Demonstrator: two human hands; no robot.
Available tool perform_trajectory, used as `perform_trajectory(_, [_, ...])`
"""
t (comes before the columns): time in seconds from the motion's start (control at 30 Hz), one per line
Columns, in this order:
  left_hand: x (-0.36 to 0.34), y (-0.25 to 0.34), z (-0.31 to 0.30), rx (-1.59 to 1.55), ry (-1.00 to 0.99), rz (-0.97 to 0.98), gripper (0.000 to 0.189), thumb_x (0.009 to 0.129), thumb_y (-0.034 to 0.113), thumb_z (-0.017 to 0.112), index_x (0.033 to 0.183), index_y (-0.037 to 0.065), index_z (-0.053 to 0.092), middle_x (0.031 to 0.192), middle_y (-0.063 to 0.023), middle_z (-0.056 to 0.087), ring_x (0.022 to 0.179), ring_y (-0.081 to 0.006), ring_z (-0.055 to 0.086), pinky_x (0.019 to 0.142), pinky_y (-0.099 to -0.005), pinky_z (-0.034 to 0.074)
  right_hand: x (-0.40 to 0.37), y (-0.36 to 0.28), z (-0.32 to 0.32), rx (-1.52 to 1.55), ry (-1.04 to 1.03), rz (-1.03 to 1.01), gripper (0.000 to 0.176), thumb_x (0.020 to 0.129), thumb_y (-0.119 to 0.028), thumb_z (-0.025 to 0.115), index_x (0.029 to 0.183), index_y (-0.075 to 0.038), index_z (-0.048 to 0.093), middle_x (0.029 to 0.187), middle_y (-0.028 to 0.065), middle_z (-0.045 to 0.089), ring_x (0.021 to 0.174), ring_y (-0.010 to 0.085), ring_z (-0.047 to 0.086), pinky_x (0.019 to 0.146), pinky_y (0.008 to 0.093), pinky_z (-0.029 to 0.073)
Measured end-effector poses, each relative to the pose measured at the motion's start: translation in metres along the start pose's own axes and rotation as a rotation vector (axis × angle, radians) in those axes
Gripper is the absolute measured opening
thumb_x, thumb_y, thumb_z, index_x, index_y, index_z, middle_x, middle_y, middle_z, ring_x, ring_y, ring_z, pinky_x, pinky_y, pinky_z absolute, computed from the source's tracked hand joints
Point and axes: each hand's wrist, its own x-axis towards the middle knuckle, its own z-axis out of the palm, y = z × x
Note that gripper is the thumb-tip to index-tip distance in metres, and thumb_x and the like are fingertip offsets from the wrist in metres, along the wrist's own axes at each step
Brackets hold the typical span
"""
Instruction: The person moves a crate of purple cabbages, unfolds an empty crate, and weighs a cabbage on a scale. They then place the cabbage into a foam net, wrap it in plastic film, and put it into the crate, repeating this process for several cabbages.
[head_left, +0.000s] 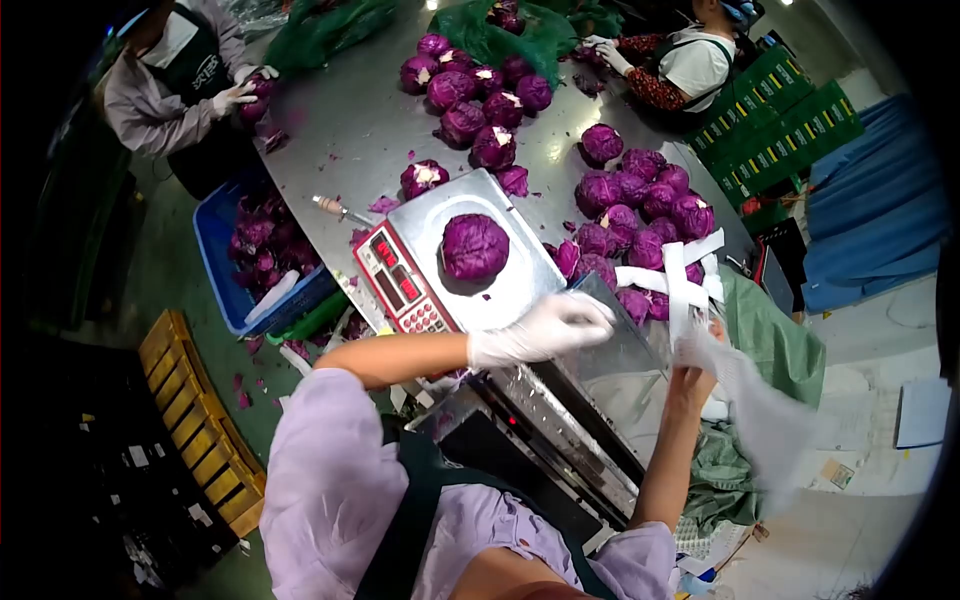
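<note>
A purple cabbage (475,247) rests on the steel pan of a digital scale (405,280) with a red keypad panel. Just in front of the pan is my left hand (548,328), in a white glove, its fingers curled together; whether anything is inside them is hidden. My right hand (700,348) is closed at the right edge of the table, partly covered by a white foam net (765,400) that is smeared by motion. Strips of white foam (680,285) lie beside that hand, over several cabbages.
More purple cabbages (640,190) lie on the steel table (345,130). A blue crate (215,235) with trimmed leaves stands at left. Two co-workers handle cabbages across the table, near green nets (480,35). Green boxes (780,120) are stacked at back right.
</note>
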Motion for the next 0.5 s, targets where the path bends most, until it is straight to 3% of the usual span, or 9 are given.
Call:
perform_trajectory(0.07, [0.015,-0.005,-0.063,-0.033,-0.004,-0.081,0.02,0.082,0.015,0.06,0.098,0.004,0.063,0.1,-0.0084,0.062,0.091,-0.012,0.057,0.08,-0.0263,0.045,0.006,-0.005,0.001,-0.078,0.046,0.103,0.014,0.093,-0.018,0.045,0.092,-0.005,0.05,0.079,0.0016,0.052,0.065,0.0078,0.05,0.054,0.0216,0.041])
perform_trajectory(0.13, [0.042,-0.008,-0.138,0.437,0.257,-0.281,0.022,0.086,0.019,0.054,0.104,0.008,0.061,0.101,-0.0076,0.061,0.092,-0.0147,0.056,0.08,-0.0267,0.045,0.009,-0.005,-0.028,-0.192,0.044,0.163,0.014,0.092,-0.018,0.046,0.089,-0.005,0.049,0.076,0.0019,0.052,0.064,0.0079,0.05,0.054,0.0211,0.04])
perform_trajectory(0.2, [0.069,-0.008,-0.195,0.028,0.662,-0.666,0.039,0.082,0.027,0.06,0.116,0.008,0.053,0.106,-0.0084,0.059,0.093,-0.0199,0.055,0.084,-0.0311,0.043,0.005,-0.001,-0.058,-0.321,0.086,0.187,0.014,0.091,-0.019,0.048,0.082,-0.008,0.048,0.07,-0.0001,0.049,0.061,0.0072,0.047,0.053,0.0203,0.038])
perform_trajectory(0.23, [0.09,-0.076,-0.268,0.35,0.552,-0.435,0.047,0.077,0.028,0.066,0.112,-0.002,0.053,0.105,-0.0125,0.06,0.095,-0.0209,0.057,0.086,-0.0299,0.042,0.001,0.005,-0.075,-0.401,0.094,0.157,0.016,0.09,-0.021,0.049,0.077,-0.01,0.047,0.065,-0.0021,0.046,0.059,0.0061,0.044,0.052,0.0197,0.036])
perform_trajectory(0.27, [0.103,-0.085,-0.293,0.408,0.624,-0.473,0.055,0.076,0.029,0.068,0.115,-0.005,0.05,0.104,-0.0138,0.06,0.095,-0.0202,0.057,0.086,-0.0303,0.042,-0.008,-0.003,-0.075,-0.797,-0.022,0.107,0.014,0.088,-0.018,0.052,0.08,-0.007,0.048,0.068,0.0008,0.049,0.06,0.009,0.047,0.053,0.0208,0.038])
perform_trajectory(0.33, [0.133,-0.129,-0.347,0.364,0.698,-0.569,0.08,0.069,0.04,0.072,0.126,-0.004,0.037,0.118,-0.0168,0.053,0.108,-0.025,0.051,0.092,-0.0335,0.039,-0.025,-0.011,-0.077,-1.047,-0.094,0.172,0.014,0.086,-0.015,0.055,0.082,-0.003,0.049,0.071,0.0047,0.053,0.062,0.0115,0.05,0.055,0.0219,0.04])
perform_trajectory(0.43, [0.175,-0.173,-0.389,0.237,0.733,-0.772,0.107,0.058,0.061,0.071,0.132,-0.004,0.03,0.129,-0.0247,0.04,0.119,-0.0383,0.04,0.096,-0.0475,0.034,-0.049,-0.013,-0.068,-0.565,-0.029,0.351,0.01,0.083,-0.01,0.055,0.083,-0.001,0.049,0.075,0.0067,0.057,0.065,0.011,0.051,0.058,0.0221,0.04])
perform_trajectory(0.47, [0.184,-0.146,-0.369,0.099,0.775,-0.858,0.11,0.056,0.063,0.071,0.133,-0.004,0.029,0.13,-0.0243,0.04,0.12,-0.0374,0.039,0.095,-0.0472,0.035,-0.054,-0.015,-0.063,-0.577,-0.019,0.345,0.01,0.083,-0.01,0.055,0.083,-0.001,0.049,0.075,0.0067,0.057,0.065,0.011,0.051,0.058,0.0221,0.04])
perform_trajectory(0.5, [0.196,-0.175,-0.383,0.081,0.806,-0.846,0.103,0.056,0.06,0.073,0.127,-0.007,0.038,0.124,-0.0226,0.046,0.112,-0.0339,0.048,0.089,-0.0458,0.041,-0.058,-0.019,-0.057,-0.573,-0.002,0.351,0.025,0.082,-0.024,0.06,0.083,-0.002,0.047,0.069,0.0034,0.051,0.061,0.01,0.047,0.055,0.0217,0.038])
